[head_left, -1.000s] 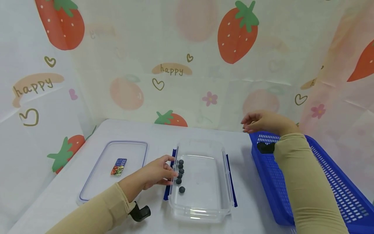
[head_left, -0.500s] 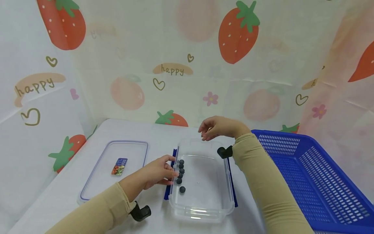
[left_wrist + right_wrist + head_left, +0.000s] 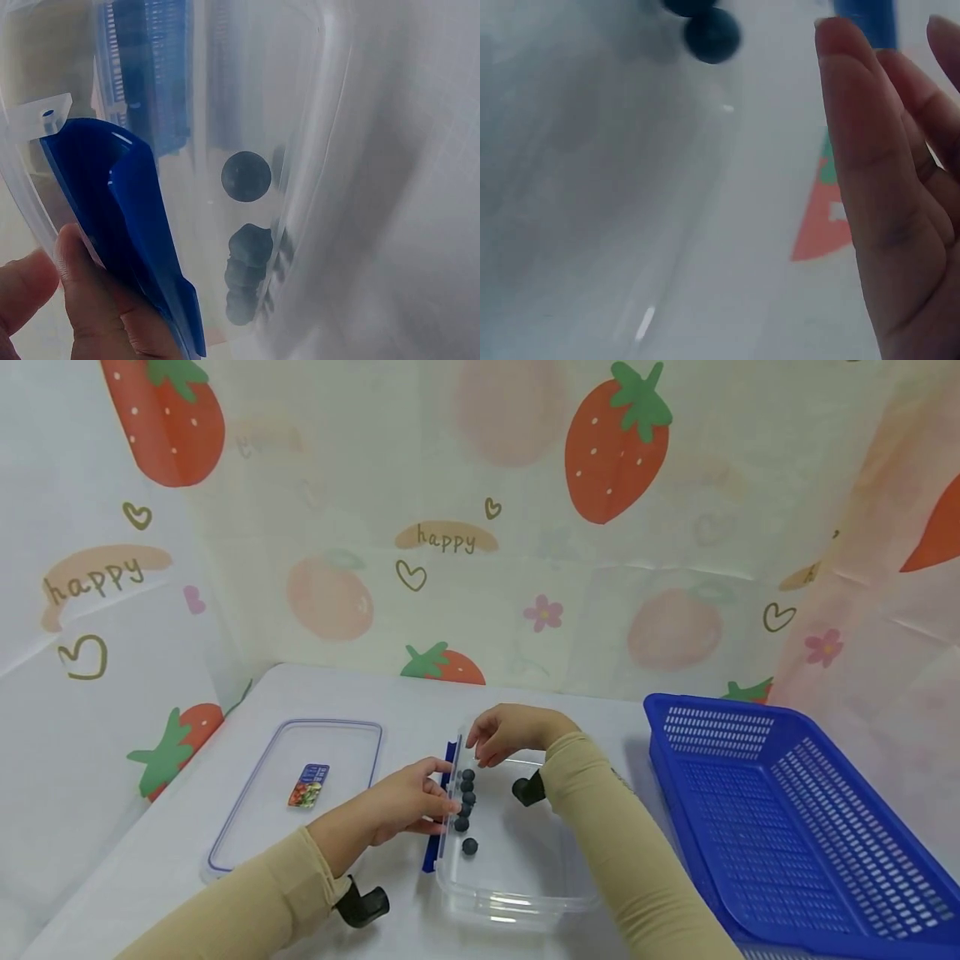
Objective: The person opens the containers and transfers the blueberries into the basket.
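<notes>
A clear plastic box with blue side latches stands in the middle of the table. Dark round blueberries lie in a row on its floor along the left wall; through that wall the left wrist view shows a lone blueberry beside a cluster. My left hand grips the left rim, its fingers outside against the blue latch. My right hand is over the box's far left corner, near the end of the row. Its fingers are loosely bent, thumb and fingers apart, with nothing visible between them.
A clear lid with a blue seal lies to the left, bearing a colourful label. At the right stands a blue perforated basket. A strawberry-print sheet hangs behind the table.
My right hand has moved left from above the blue basket to the box's far left corner and come lower. My left hand has kept its grip on the box rim.
</notes>
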`<action>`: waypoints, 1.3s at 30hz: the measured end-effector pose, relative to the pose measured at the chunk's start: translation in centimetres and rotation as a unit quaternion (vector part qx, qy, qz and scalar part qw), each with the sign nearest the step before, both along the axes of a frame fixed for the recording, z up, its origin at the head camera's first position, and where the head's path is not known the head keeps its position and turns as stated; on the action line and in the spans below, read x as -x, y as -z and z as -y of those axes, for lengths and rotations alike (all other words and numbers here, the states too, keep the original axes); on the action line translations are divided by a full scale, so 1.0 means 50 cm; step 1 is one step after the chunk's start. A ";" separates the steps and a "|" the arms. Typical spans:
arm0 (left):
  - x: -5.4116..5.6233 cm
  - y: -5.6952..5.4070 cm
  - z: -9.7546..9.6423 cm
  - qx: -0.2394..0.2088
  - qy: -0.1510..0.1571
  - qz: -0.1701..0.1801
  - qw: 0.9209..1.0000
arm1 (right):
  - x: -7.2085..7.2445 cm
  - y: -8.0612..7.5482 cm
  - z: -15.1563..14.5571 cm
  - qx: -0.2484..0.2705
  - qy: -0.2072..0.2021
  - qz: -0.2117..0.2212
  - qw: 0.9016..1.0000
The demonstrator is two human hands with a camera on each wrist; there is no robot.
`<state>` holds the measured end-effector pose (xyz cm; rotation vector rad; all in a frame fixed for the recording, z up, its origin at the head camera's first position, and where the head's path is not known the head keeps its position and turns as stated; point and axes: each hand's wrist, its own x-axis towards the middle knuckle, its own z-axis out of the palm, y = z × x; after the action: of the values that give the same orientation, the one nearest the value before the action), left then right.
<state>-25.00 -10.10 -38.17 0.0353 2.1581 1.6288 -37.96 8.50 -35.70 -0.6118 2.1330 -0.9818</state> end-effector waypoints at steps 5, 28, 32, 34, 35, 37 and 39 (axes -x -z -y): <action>-0.002 -0.002 -0.001 -0.001 -0.004 -0.001 1.000 | -0.001 0.029 0.011 -0.041 0.014 0.002 0.999; -0.005 -0.003 0.001 -0.025 0.004 -0.005 1.000 | 0.006 0.067 0.015 -0.063 0.000 -0.018 0.998; -0.004 -0.003 0.001 -0.024 0.004 -0.005 1.000 | 0.007 0.066 0.015 -0.047 0.000 -0.013 0.999; -0.004 -0.002 0.002 -0.023 0.005 -0.005 1.000 | 0.007 0.066 0.016 -0.040 0.001 -0.011 0.999; -0.004 -0.002 0.002 -0.023 0.005 -0.006 1.000 | 0.006 0.065 0.017 -0.036 0.002 -0.009 0.999; -0.003 -0.002 0.002 -0.023 0.005 -0.005 1.000 | 0.006 0.064 0.019 -0.029 0.002 -0.013 0.999; -0.004 -0.003 0.002 -0.023 0.004 -0.005 1.000 | 0.006 0.062 0.021 -0.021 0.003 -0.017 1.000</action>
<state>-24.82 -10.20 -38.04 0.0657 2.1254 1.6762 -38.25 7.45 -38.82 -0.6061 2.1804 -0.9324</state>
